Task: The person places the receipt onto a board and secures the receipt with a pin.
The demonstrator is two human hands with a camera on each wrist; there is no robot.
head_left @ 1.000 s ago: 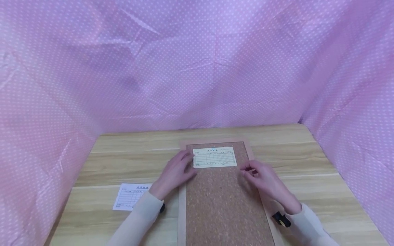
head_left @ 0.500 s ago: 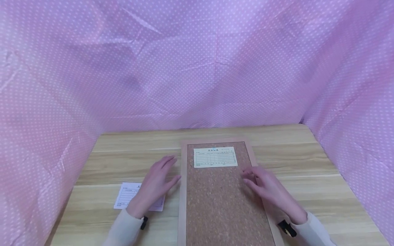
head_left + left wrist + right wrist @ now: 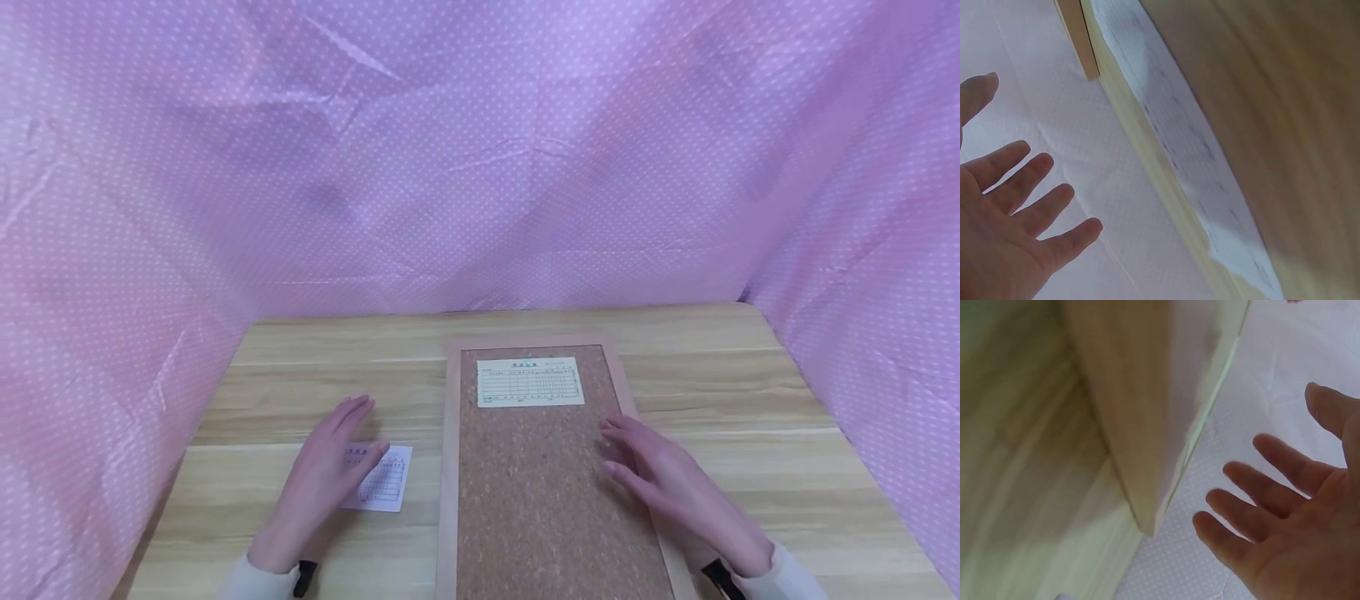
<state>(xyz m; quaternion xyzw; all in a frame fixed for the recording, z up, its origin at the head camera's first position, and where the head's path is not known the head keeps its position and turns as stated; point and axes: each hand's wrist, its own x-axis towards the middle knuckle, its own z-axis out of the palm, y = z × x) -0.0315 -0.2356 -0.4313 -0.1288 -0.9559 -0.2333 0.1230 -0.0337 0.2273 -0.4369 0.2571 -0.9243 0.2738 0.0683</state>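
My left hand (image 3: 324, 462) hovers over a white printed form (image 3: 386, 483) on the table and hides its left part. In the left wrist view its fingers are spread and hold nothing, with the white form (image 3: 1166, 112) lying beyond. My right hand (image 3: 667, 467) is above the right edge of a wood-framed cork board (image 3: 551, 500), its fingers loosely extended and holding nothing. A pale yellow printed form (image 3: 531, 385) lies flat near the board's far end, with a small bluish spot at its top middle that looks like a pin.
The wood-grain table (image 3: 337, 342) carries the board and the white form. A pink dotted cloth (image 3: 495, 167) hangs behind the table and on both sides. The board's raised wooden frame (image 3: 1125, 400) stands above the tabletop.
My left hand has left the yellow form's left edge and moved left and nearer, over the white form. My right hand has drawn back slightly to the right. The yellow form stays on the board.
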